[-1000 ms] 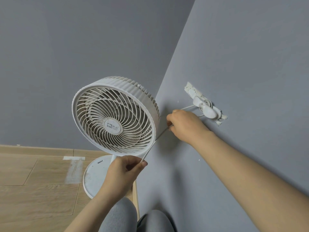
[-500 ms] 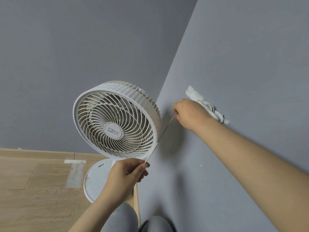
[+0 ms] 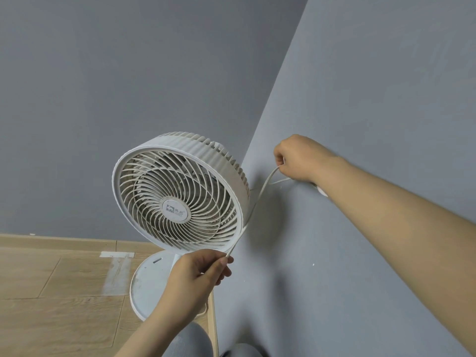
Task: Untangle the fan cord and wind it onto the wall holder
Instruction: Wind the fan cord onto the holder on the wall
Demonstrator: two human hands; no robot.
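A white fan (image 3: 180,194) stands on its round base (image 3: 146,284) on the wood floor in the room's corner. Its thin white cord (image 3: 257,199) runs taut from my left hand (image 3: 203,271), which pinches it below the fan's rim, up to my right hand (image 3: 298,158), which grips it against the right wall. My right hand and wrist cover the wall holder; only a small white edge of the wall holder (image 3: 322,191) peeks out under the wrist. A second strand of cord (image 3: 280,181) leads from under the hand toward the fan.
Two grey walls meet in a corner (image 3: 257,130) behind the fan. The wood floor (image 3: 51,292) with a pale taped patch (image 3: 116,269) lies to the left. My grey-clad knees (image 3: 190,341) are at the bottom edge, close to the skirting board (image 3: 213,318).
My right hand has moved up along the wall and now covers the holder, which was visible before. The cord between my hands has lengthened. My left hand keeps its pinch below the fan.
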